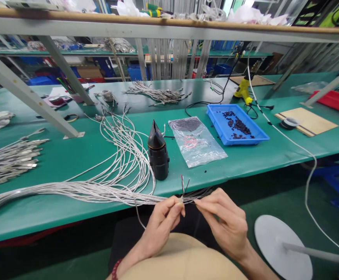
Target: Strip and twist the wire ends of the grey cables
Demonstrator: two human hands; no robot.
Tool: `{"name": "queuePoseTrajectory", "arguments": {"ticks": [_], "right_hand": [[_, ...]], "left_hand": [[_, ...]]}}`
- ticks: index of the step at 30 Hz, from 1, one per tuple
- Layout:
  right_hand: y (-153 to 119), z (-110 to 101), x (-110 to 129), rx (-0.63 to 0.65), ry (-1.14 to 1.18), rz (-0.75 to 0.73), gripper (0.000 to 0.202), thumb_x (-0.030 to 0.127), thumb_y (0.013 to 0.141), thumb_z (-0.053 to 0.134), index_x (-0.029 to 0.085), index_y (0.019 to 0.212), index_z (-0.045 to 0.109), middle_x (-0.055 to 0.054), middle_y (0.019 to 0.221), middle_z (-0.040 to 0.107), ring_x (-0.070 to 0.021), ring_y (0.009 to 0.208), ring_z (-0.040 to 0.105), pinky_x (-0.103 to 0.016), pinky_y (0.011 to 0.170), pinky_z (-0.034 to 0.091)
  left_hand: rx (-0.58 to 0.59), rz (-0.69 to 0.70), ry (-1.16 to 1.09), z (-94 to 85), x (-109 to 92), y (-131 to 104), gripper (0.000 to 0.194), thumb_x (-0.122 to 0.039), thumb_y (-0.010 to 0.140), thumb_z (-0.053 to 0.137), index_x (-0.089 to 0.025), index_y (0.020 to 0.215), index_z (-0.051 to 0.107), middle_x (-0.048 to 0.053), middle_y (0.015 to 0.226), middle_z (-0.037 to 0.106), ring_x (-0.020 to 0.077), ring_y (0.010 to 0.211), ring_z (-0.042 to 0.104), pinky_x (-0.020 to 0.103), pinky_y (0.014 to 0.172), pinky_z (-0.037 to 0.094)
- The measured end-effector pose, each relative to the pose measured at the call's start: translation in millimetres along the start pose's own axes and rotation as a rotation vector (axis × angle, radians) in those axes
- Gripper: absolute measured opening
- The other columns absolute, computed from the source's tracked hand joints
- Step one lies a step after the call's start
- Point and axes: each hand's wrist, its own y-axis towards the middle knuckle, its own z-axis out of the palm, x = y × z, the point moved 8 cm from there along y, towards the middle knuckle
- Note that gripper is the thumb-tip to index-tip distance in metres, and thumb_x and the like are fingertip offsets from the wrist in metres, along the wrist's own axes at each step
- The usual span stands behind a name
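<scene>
Pinching a thin grey cable (146,199) at the green table's (245,159) near edge, the left hand (160,225) and right hand (224,221) clamped its stripped end, coloured wires fanning upward

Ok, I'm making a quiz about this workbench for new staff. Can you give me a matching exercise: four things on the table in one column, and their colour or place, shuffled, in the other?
Things:
1. tray
2. black cone-topped tool
3. plastic bag
4. cable end

Descriptions:
A. clear, lying flat between the tool and the tray
B. pinched between the left hand and right hand
C. blue, holding small dark parts
D. standing upright beside the looped grey cables

Pairs: 1-C, 2-D, 3-A, 4-B
</scene>
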Motion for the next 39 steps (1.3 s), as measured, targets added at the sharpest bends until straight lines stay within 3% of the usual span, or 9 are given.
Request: {"name": "queuePoseTrajectory", "arguments": {"ticks": [3,6,20,36,39], "right_hand": [[-3.3,1.1,10.9,-0.036,-0.091,-0.118,0.046,-0.011,0.077,0.065,0.019,0.111,0.071,-0.007,0.087,0.071,-0.0171,0.074,0.057,-0.031,0.061,0.049],[-5.0,3.3,12.1,-0.025,-0.134,-0.143,0.048,-0.011,0.077,0.065,0.019,0.114,0.07,-0.007,0.088,0.071,-0.0181,0.075,0.058,-0.031,0.06,0.05],[-9.5,3.0,13.3,-0.022,-0.19,-0.153,0.054,-0.009,0.078,0.062,0.024,0.121,0.067,-0.007,0.087,0.071,-0.0186,0.073,0.057,-0.032,0.058,0.049],[-7.0,3.7,19.9,-0.041,-0.248,-0.185,0.047,-0.002,0.085,0.06,0.026,0.122,0.067,-0.007,0.085,0.072,-0.0169,0.068,0.057,-0.03,0.056,0.048],[-6.5,4.5,20.5,-0.04,-0.246,-0.181,0.045,0.0,0.086,0.059,0.027,0.121,0.067,-0.006,0.084,0.072,-0.0165,0.067,0.057,-0.03,0.056,0.048]], "left_hand": [[-0.028,-0.002,-0.057,-1.1,3.8,-1.3,0.036,-0.046,0.096,0.049,-0.015,0.08,0.054,-0.008,0.057,0.03,0.0062,0.049,0.026,0.021,0.045,0.017],[-0.022,-0.018,-0.078,0.2,5.6,-2.1,0.036,-0.047,0.096,0.05,-0.015,0.08,0.054,-0.009,0.055,0.026,0.0062,0.048,0.024,0.022,0.045,0.016],[-0.015,-0.001,-0.073,0.0,4.0,-3.5,0.034,-0.045,0.097,0.049,-0.015,0.081,0.054,-0.01,0.054,0.026,0.0061,0.047,0.023,0.022,0.045,0.014],[-0.032,0.019,0.018,-3.4,5.3,-4.4,0.03,-0.04,0.098,0.047,-0.015,0.083,0.056,-0.008,0.058,0.031,0.0069,0.049,0.027,0.022,0.047,0.02],[-0.047,0.048,0.133,-6.7,3.0,-5.3,0.03,-0.039,0.098,0.047,-0.015,0.085,0.059,-0.005,0.062,0.039,0.008,0.052,0.033,0.021,0.049,0.026]]}}
